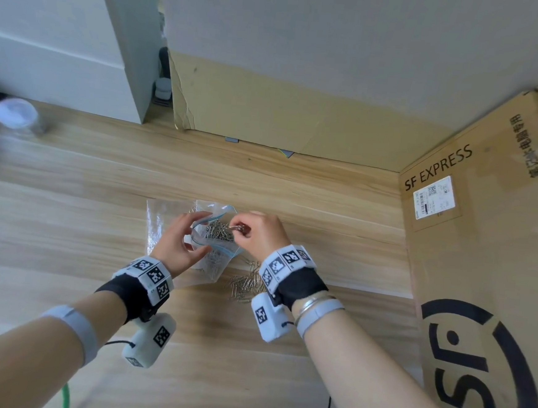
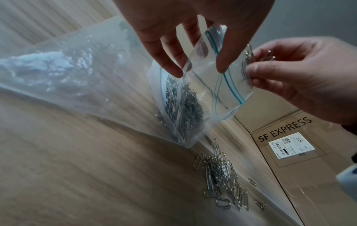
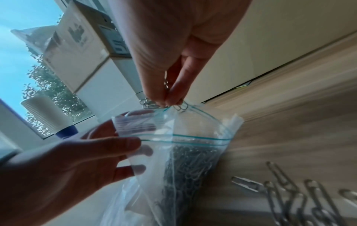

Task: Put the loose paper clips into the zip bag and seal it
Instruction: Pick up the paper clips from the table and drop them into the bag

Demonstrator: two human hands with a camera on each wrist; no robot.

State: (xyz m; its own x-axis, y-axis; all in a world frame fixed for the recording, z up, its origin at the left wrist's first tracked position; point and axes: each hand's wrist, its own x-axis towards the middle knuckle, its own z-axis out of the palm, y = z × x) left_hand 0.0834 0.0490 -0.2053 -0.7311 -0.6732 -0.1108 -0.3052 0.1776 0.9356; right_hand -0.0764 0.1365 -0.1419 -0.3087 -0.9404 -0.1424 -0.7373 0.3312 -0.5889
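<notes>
Two hands work over the table (image 1: 67,220). Left hand (image 1: 179,240) pinches the near lip of the zip bag (image 2: 193,107), keeping its mouth spread; right hand (image 1: 257,232) pinches a small bunch of paper clips (image 3: 164,105) at the opening. The bag stands with its long axis roughly upright, mouth upward, its bottom on the table and heavy with clips. Many loose clips (image 2: 226,175) lie just beside its base. Best practice, as judged: release the bunch well inside the mouth, below the blue zip line (image 3: 183,138), so none snag.
</notes>
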